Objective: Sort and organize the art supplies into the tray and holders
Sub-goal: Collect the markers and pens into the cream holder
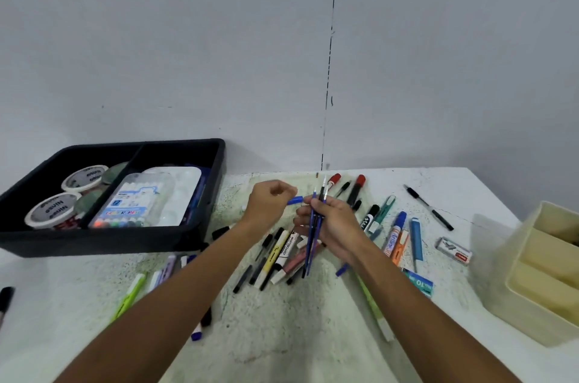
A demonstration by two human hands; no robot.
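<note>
Head view: a sorting job is seen part-way through, with two bare hands raised above a scatter of pens on the white bench [313, 320].
Right hand [335, 229]: its grip is closed round a bundle of thin blue-handled brushes [313, 241], held upright just above the loose pile.
Left hand [269, 201]: fingers are curled, and a small blue cap [295, 200] appears to be pinched at their tips, just beside the brush bundle.
Black tray [194, 238]: set left of the hands against the wall; tape rolls [84, 177] are already stowed in its left compartment, a boxed colour-pen set [125, 207] and a white palette [185, 182] in its right.
Cream holder [517, 257]: placed well to the right of the hands; little can be made out inside it.
Loose pile [282, 257]: markers, highlighters and pens are left strewn beneath and around the hands, with a staple box [454, 251] near the holder.
Progress: bulky items are judged sorted; most of the pens and markers, and the brushes in hand, are yet to be put away.
</note>
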